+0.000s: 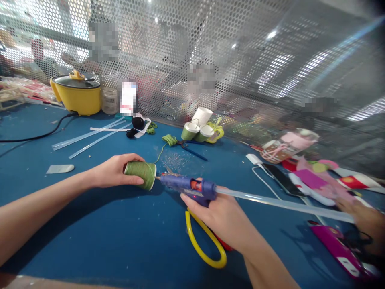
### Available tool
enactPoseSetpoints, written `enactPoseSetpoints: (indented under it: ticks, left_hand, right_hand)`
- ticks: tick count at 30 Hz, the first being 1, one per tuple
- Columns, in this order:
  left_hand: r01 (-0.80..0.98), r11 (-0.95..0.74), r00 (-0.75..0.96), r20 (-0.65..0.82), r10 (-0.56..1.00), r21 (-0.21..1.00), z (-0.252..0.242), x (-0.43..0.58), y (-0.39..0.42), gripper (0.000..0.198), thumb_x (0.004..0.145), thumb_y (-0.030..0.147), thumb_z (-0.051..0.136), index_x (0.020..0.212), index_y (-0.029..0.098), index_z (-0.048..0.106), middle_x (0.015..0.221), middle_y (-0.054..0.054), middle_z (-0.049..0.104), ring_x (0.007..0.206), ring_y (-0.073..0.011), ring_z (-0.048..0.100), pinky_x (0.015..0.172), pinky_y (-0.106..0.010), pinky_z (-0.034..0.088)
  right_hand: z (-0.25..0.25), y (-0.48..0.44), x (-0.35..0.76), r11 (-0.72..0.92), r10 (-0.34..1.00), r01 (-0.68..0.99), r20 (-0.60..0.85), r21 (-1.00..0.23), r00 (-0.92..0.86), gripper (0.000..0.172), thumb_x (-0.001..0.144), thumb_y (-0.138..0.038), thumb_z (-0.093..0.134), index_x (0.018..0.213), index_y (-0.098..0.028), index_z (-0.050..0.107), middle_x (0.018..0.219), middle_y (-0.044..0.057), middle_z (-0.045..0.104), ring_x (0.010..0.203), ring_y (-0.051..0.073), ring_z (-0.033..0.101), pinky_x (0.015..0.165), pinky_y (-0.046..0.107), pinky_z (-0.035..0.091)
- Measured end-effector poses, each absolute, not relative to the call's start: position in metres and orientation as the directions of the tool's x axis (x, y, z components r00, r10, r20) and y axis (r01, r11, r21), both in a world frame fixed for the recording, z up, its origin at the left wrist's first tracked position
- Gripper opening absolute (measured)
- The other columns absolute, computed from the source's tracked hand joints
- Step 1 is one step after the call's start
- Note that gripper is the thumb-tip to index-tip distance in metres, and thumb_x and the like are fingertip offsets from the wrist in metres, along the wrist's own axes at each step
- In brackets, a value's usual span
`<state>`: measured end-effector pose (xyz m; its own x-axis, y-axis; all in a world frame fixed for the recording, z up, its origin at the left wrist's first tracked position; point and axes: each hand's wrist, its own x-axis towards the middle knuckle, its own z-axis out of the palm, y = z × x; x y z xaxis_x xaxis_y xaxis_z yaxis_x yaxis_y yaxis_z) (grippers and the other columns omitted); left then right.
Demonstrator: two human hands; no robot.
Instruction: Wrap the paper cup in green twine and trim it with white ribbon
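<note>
Perforated metal screening (162,76) stands behind a blue desk (120,224), where three cups sit together near the mesh: one plain white paper cup (203,115) and two green-sided cups (190,133).

Progress on the cup in hand looks well advanced: green yarn covers the side that shows, while the end facing right has a white rim. Apparently uncut, a loose strand (161,151) leads from it toward a yarn bundle (169,139), so securing and trimming seem to remain. The cup's hidden side cannot be judged.

The person's left arm reaches in low, its left hand (116,171) curled around the yarn-wrapped cup (138,170), which lies tilted sideways, thumb in front and fingers over the top. The right hand (221,214) is closed around a blue glue gun (177,182), its forearm angled up from the lower right. The nozzle meets or nearly meets the rim; contact is unclear. A long glue stick (270,200) extends behind.
</note>
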<state>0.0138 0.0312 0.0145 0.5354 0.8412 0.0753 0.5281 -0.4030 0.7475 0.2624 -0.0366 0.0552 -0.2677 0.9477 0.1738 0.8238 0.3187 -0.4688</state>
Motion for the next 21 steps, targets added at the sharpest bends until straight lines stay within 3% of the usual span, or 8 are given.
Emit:
enactPoseSetpoints:
  ticks: [4,12,21]
  left_hand:
    - [0.522,-0.413,0.543,0.083,0.835,0.746,0.014,0.013,0.031,0.050,0.069,0.044,0.063,0.109,0.017,0.052,0.089,-0.002,0.061,0.073,-0.0162,0.056,0.062,-0.024,0.044]
    - [0.549,-0.418,0.543,0.071,0.836,0.724,0.015,0.012,0.032,0.055,0.065,0.041,0.066,0.111,0.016,0.050,0.102,-0.006,0.060,0.085,-0.0201,0.057,0.073,-0.028,0.045]
    - [0.545,-0.457,0.570,0.089,0.817,0.703,0.016,0.012,0.031,0.055,0.063,0.041,0.068,0.109,0.018,0.051,0.103,-0.005,0.059,0.088,-0.0203,0.057,0.076,-0.028,0.044]
  right_hand:
    - [0.056,-0.036,0.261,0.331,0.942,0.834,0.206,-0.441,-0.265,0.015,0.076,-0.033,0.051,0.068,-0.022,0.058,0.064,0.000,0.063,0.056,0.017,0.056,0.059,0.028,0.044]
    - [0.066,-0.042,0.258,0.249,0.968,0.846,0.092,-0.472,-0.234,0.016,0.077,-0.028,0.050,0.068,-0.019,0.061,0.058,-0.001,0.060,0.051,0.014,0.053,0.050,0.024,0.044]
    - [0.070,-0.039,0.256,0.190,0.980,0.848,0.046,-0.494,-0.193,0.020,0.076,-0.026,0.049,0.073,-0.018,0.066,0.060,0.002,0.065,0.054,0.016,0.059,0.054,0.025,0.047]
